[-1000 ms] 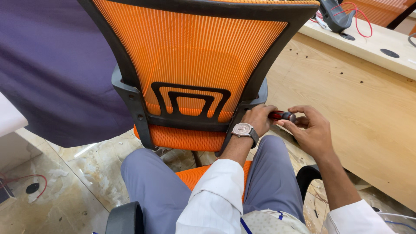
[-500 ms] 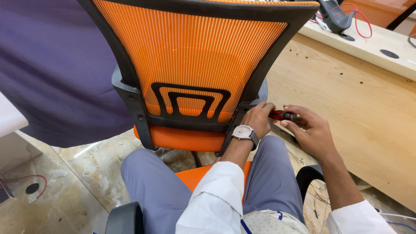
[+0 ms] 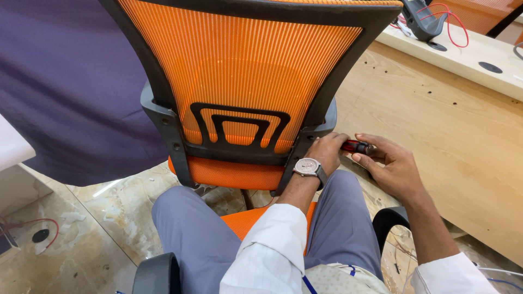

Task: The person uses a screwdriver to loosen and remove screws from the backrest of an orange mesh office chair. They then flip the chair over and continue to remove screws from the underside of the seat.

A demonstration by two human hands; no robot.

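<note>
One view only, head camera looking down over the person's lap. Both hands meet at the lower right corner of an orange mesh chair back (image 3: pixel 239 71), where its black frame (image 3: pixel 163 117) joins the seat. Left hand (image 3: pixel 326 152), with a wristwatch (image 3: pixel 308 167) on a dark strap, is curled against the frame's right upright, fingers folded inward at the tip end of a screwdriver (image 3: pixel 357 146); whether they pinch the shaft itself cannot be told, as the tip is hidden behind them. Right hand (image 3: pixel 391 166) is closed around the red-and-black handle of the screwdriver, thumb along its top and fingers wrapped beneath. Tool lies roughly level, pointing left toward the frame. Black lumbar bracket (image 3: pixel 239 128) sits at the centre base of the back, with the orange seat cushion (image 3: pixel 234 173) just below it. Person wears grey trousers (image 3: pixel 190 228) and white sleeves (image 3: pixel 272 245), and sits on a second orange seat visible between the knees. Marbled floor tiles (image 3: pixel 87 234) lie at lower left, a purple cloth (image 3: pixel 60 92) hangs at left, and a pale wooden panel (image 3: pixel 452 125) stands at right, near the right hand. Red cable (image 3: pixel 452 22) rests on a ledge at top right, well apart from the hands.
</note>
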